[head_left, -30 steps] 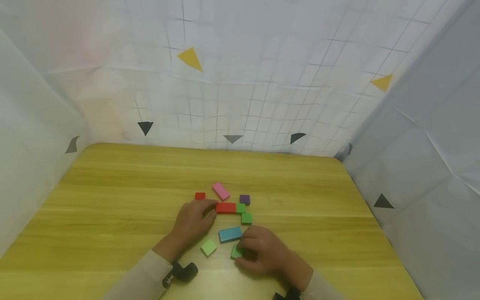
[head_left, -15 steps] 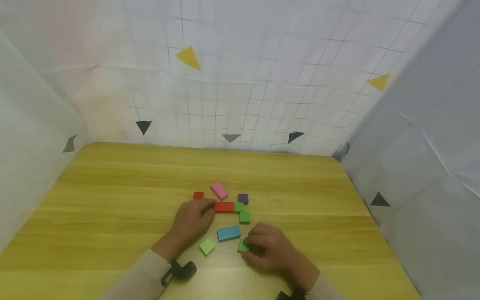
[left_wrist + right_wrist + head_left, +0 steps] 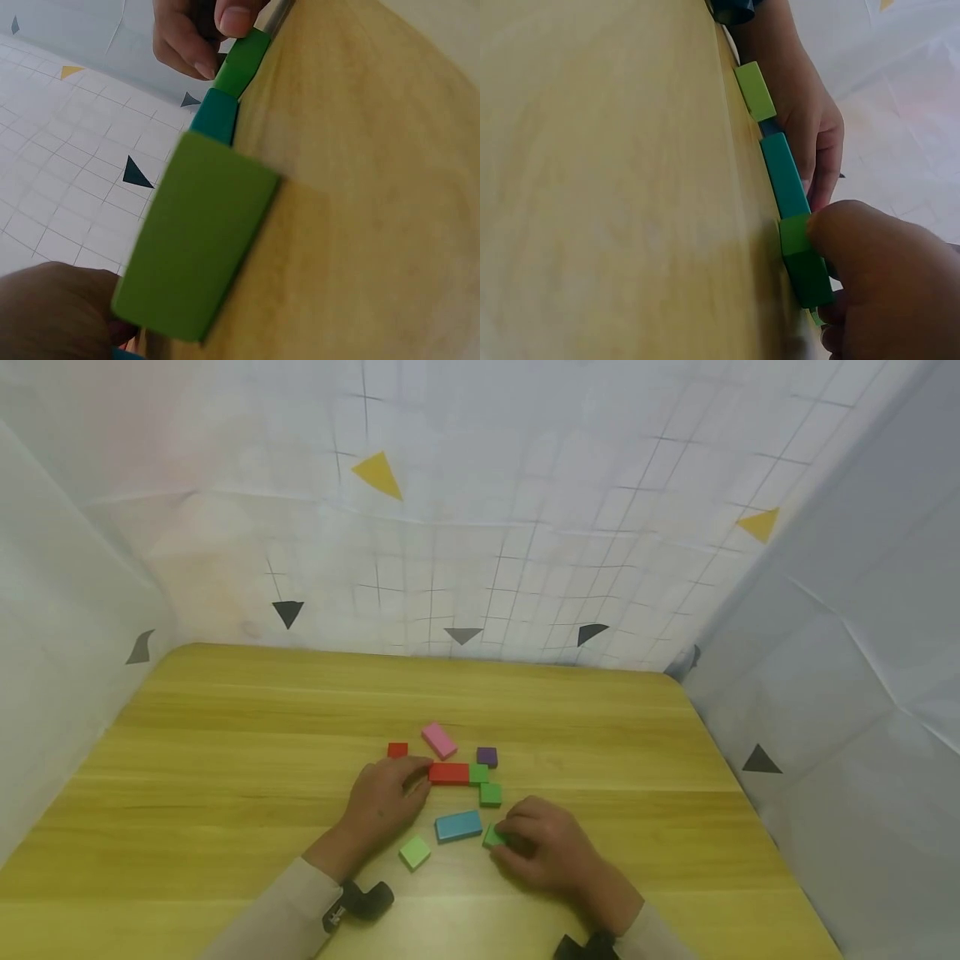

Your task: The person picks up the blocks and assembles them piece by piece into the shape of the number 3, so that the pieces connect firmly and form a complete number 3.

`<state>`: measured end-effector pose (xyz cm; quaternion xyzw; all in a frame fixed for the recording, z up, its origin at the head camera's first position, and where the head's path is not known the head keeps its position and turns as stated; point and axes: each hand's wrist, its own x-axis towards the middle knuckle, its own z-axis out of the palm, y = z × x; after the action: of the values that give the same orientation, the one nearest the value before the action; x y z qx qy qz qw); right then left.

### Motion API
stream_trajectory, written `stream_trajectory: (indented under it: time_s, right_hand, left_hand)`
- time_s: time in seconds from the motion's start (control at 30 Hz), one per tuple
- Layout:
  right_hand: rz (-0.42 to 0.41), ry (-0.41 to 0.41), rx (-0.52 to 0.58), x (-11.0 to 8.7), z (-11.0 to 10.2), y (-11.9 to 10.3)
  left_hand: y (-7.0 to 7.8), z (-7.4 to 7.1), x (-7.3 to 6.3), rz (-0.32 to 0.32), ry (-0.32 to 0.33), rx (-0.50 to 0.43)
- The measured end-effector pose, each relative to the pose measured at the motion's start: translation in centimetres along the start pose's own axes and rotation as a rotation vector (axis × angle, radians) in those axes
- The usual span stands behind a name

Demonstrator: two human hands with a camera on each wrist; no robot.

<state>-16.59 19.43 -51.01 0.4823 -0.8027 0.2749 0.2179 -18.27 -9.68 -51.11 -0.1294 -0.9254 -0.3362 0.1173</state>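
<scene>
My left hand (image 3: 386, 797) rests on the table with thumb and index finger at the left end of a long red block (image 3: 450, 774), pinching it there. A green block (image 3: 477, 774) adjoins that block's right end, and another green block (image 3: 491, 794) sits just in front. My right hand (image 3: 551, 843) pinches a green block (image 3: 804, 262) between thumb and fingers, close over the table. In the head view its fingers cover part of this block, right of a blue block (image 3: 458, 827). A light green block (image 3: 196, 236) lies nearest the left wrist camera.
Behind the row lie a small red block (image 3: 397, 750), a pink block (image 3: 439, 740) and a purple block (image 3: 487, 757). A bit of blue (image 3: 126, 352) shows by the left hand in the left wrist view. White sheets (image 3: 465, 527) surround the wooden table (image 3: 600, 735).
My right hand has moved away from me and to the right with the green block, from in front of the blue block to beside its right end. My left hand has stayed put.
</scene>
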Motion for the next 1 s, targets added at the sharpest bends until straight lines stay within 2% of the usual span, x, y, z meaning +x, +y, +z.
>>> stream_trajectory:
  time_s: [0.27, 0.53, 1.0]
  right_hand:
    - [0.015, 0.035, -0.042, 0.05, 0.03, 0.21]
    - [0.064, 0.004, -0.092, -0.09, -0.02, 0.20]
    - [0.053, -0.030, -0.078, -0.04, 0.00, 0.32]
  left_hand:
    - [0.08, -0.05, 0.02, -0.004, -0.004, 0.001]
    - [0.24, -0.15, 0.03, -0.012, 0.000, 0.002]
    - [0.37, -0.21, 0.05, -0.012, -0.002, 0.015]
